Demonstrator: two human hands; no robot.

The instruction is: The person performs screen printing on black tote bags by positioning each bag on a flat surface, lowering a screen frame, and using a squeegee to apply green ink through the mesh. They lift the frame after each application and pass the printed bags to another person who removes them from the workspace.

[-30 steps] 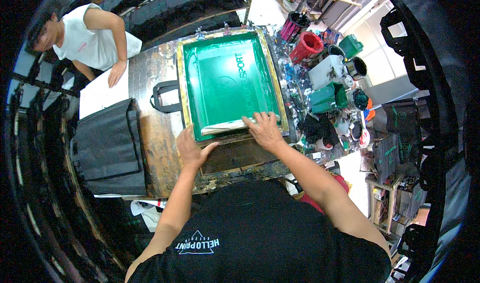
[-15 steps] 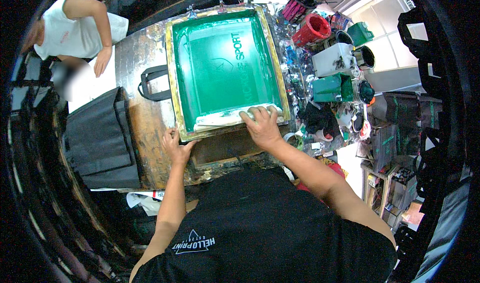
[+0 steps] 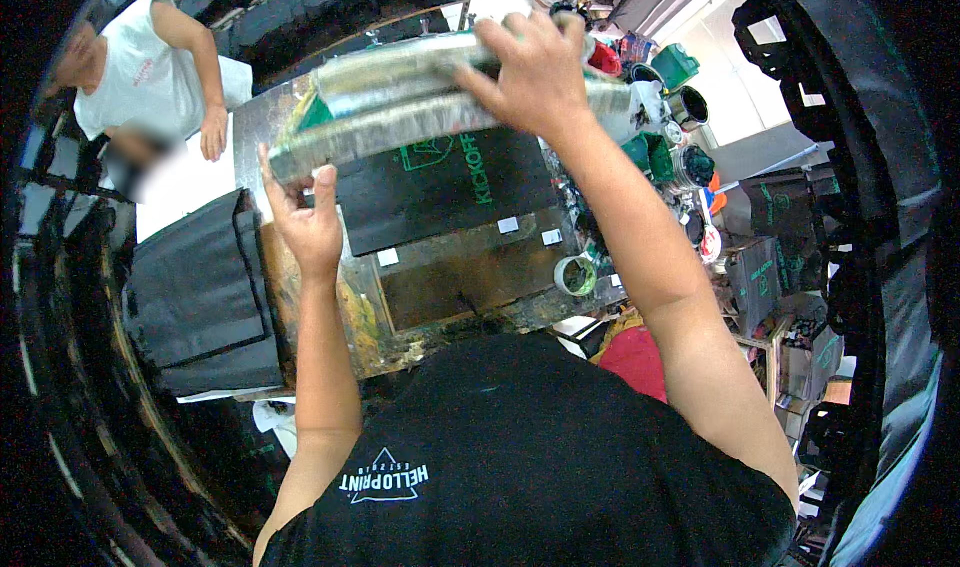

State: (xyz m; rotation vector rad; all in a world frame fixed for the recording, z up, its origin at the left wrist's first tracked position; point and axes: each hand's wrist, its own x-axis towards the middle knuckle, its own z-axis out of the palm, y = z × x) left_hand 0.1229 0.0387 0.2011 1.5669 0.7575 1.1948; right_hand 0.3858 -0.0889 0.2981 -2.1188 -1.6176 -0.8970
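A screen-printing frame (image 3: 390, 130) is tilted up, its near edge raised off the table. My left hand (image 3: 308, 229) grips the frame's near left corner, thumb and forefinger on either side of the edge. On the upper side, my right hand (image 3: 540, 79) is closed on a long pale squeegee (image 3: 385, 74), blurred by motion; some of its fingers are hidden. A little green ink (image 3: 317, 114) shows at the frame's left end. Below lies a flat black fabric bag (image 3: 390, 202) with green print on it, partly covered by the frame.
Black bags (image 3: 205, 287) are stacked at left, beside a co-worker (image 3: 150, 67) whose hand rests on a white surface. Ink tubs and cans (image 3: 688, 109) crowd the table's right side. A tape roll (image 3: 575, 275) and small white patches (image 3: 508, 225) lie near the front edge.
The frame's near edge has come up from flat, uncovering the printed black bag. My right hand has carried the squeegee to the far side. My left hand has risen with the frame's corner.
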